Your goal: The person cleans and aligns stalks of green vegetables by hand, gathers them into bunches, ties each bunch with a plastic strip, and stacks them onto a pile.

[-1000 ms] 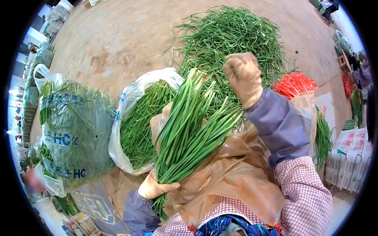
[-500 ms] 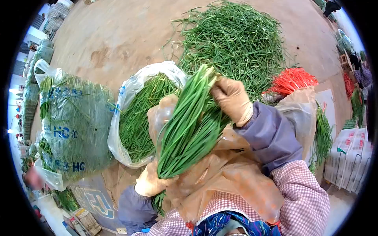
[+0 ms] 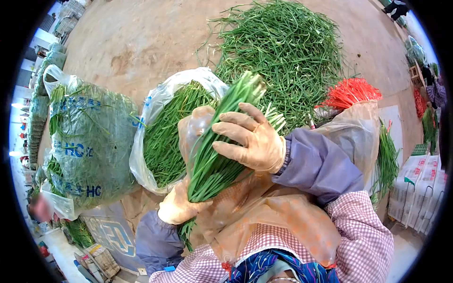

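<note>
A bunch of long green stalks [image 3: 214, 155] slants across my front, its pale cut ends at the upper right. My left hand [image 3: 179, 205], in a pale glove, is wrapped round the lower, leafy end, and some leaf tips hang out below it. Across the upper part of the bunch lies my right hand [image 3: 250, 139], also gloved, with its fingers spread against the stalks. Beyond the bunch, a large heap of loose green stalks [image 3: 283, 56] covers the floor. A brown translucent apron [image 3: 273, 217] spreads over my lap.
An open white bag [image 3: 141, 160] of greens stands left of centre, beside a full clear bag [image 3: 94, 151] with blue print. To the right are red ties [image 3: 354, 95], hanging green stalks [image 3: 388, 162] and white crates [image 3: 417, 188]. A person's dark-clothed legs [image 3: 395, 8] show at the top right.
My right hand has come down from above the heap onto the bunch, and its fingers have spread. The separate fan of stalks has drawn in closer to the rest. My left hand keeps its hold.
</note>
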Action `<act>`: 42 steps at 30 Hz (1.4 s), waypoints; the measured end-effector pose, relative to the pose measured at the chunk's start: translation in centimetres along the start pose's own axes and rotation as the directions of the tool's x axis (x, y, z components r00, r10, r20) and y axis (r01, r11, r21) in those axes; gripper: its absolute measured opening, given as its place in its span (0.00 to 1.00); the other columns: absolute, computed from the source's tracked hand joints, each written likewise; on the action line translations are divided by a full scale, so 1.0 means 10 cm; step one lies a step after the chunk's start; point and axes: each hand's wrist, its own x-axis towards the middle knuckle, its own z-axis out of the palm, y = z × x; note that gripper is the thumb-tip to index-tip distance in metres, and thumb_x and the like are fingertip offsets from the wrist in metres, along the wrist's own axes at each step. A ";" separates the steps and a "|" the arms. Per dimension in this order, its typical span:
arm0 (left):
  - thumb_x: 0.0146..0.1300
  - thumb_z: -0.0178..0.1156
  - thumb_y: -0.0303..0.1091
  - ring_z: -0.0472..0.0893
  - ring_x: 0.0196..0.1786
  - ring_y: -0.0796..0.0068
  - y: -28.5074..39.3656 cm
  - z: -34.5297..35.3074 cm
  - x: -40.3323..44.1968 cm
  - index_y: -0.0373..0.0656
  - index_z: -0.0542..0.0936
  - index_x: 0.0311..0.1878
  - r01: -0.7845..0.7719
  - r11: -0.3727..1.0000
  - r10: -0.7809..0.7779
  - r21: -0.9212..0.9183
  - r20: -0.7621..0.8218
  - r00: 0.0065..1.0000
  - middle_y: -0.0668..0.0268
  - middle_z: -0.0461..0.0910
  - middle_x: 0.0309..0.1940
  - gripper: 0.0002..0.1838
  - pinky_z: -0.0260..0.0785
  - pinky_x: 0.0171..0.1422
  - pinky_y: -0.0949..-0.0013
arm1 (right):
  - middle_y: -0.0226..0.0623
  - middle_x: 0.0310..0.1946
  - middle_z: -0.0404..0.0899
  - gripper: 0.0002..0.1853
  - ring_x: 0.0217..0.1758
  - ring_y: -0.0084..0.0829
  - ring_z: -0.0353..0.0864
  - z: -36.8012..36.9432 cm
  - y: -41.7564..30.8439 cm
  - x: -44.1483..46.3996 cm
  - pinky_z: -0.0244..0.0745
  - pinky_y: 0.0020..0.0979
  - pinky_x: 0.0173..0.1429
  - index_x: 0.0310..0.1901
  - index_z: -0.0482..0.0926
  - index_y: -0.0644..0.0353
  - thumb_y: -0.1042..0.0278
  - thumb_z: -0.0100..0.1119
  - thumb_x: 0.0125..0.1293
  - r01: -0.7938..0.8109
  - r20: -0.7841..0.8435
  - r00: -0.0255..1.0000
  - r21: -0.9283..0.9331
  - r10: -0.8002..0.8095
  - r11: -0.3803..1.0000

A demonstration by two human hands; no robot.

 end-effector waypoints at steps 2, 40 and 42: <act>0.52 0.70 0.29 0.76 0.56 0.74 -0.04 -0.01 -0.02 0.37 0.67 0.66 -0.020 1.000 0.020 0.022 0.000 1.000 0.62 0.78 0.55 0.37 0.68 0.63 0.67 | 0.37 0.53 0.78 0.21 0.57 0.42 0.79 -0.07 0.03 0.01 0.64 0.52 0.67 0.50 0.77 0.50 0.66 0.63 0.52 -0.002 -0.051 0.999 0.075 0.006 0.997; 0.40 0.66 0.26 0.77 0.27 0.54 -0.01 0.58 -0.18 0.54 0.52 0.78 -0.089 0.460 0.275 0.884 -0.047 0.960 0.55 0.72 0.31 0.57 0.68 0.29 0.53 | 0.48 0.36 0.83 0.25 0.40 0.47 0.83 -0.80 0.56 -0.60 0.77 0.41 0.48 0.44 0.83 0.62 0.43 0.60 0.64 -0.812 0.774 0.357 -0.019 0.523 0.583; 0.42 0.65 0.26 0.77 0.27 0.55 -0.04 0.58 -0.20 0.54 0.52 0.78 -0.089 0.453 0.292 0.887 -0.053 0.955 0.55 0.72 0.31 0.55 0.68 0.28 0.53 | 0.48 0.34 0.83 0.23 0.39 0.45 0.82 -0.58 0.47 -0.72 0.76 0.40 0.48 0.44 0.83 0.61 0.46 0.60 0.65 -0.856 0.779 0.395 0.120 0.488 0.502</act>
